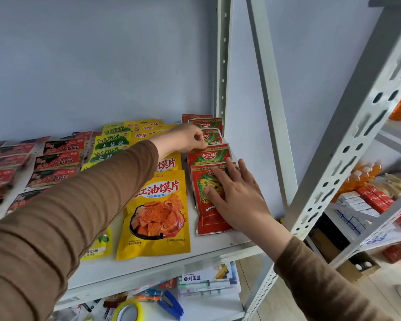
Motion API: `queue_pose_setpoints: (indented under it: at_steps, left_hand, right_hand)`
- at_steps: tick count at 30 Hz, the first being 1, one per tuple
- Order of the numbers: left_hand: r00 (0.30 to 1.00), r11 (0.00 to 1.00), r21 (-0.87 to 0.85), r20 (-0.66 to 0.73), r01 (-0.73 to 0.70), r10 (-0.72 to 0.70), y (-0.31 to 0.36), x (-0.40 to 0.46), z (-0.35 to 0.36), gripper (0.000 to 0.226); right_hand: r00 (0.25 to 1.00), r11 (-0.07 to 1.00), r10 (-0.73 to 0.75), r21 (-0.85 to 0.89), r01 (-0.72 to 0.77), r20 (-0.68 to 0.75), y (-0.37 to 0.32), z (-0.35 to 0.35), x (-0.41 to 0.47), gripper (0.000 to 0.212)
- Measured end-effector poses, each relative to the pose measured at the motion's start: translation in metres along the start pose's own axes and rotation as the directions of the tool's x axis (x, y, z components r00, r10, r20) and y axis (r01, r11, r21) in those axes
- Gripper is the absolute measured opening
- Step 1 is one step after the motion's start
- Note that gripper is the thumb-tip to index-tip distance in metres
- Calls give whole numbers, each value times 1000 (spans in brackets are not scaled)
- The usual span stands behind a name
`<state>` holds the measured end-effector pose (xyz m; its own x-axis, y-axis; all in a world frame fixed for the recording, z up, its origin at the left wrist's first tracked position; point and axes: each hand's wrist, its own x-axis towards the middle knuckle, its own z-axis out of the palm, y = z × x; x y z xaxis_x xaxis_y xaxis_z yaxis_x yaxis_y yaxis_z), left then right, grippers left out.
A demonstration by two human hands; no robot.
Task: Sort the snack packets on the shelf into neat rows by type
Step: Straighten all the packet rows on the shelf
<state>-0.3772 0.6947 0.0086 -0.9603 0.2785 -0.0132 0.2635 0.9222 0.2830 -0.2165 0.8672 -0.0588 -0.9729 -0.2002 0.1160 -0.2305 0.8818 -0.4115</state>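
Snack packets lie in rows on a white shelf (218, 247). At the right runs a row of red packets with green art; my right hand (235, 195) presses flat on the nearest red packet (210, 218). My left hand (186, 137) reaches over the yellow row and pinches the top edge of the second red packet (208, 156). More red packets (205, 123) overlap toward the back. Next to them lie large yellow packets (156, 214), then green-yellow packets (112, 141), then dark red-black packets (58, 159). My left sleeve hides part of these rows.
A grey perforated upright (223, 66) stands at the shelf's back right, another slanted post (347, 144) in front. Below is a shelf with tape (127, 311), pens and boxes. A neighbouring rack at right holds orange bottles (361, 174) and small boxes (366, 202).
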Motion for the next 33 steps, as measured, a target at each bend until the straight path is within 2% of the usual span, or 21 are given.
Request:
queue_pose_setpoints:
  at_steps: [3, 6, 13, 17, 21, 33]
  left_hand:
    - [972, 988, -149, -224, 31, -64, -12, 10, -13, 20]
    - [922, 986, -154, -367, 67, -120, -33, 26, -23, 16]
    - [963, 986, 75, -236, 148, -127, -54, 62, -12, 41]
    - [982, 972, 182, -141, 151, -127, -43, 77, -7, 45]
    - [987, 970, 194, -83, 149, -135, -27, 90, -9, 44]
    - [969, 973, 133, -186, 189, -163, -38, 94, -10, 27]
  right_hand:
    - [1000, 1000, -14, -18, 13, -7, 0, -1, 0, 66]
    - [999, 999, -16, -30, 15, -36, 2, -2, 0, 66]
    - [998, 996, -46, -73, 43, -50, 1, 1, 1, 62]
    - [997, 997, -45, -67, 41, -59, -1, 3, 1, 59]
    - [996, 996, -56, -79, 51, -73, -2, 4, 1, 59]
    - [995, 997, -68, -46, 65, -68, 0, 5, 3, 59]
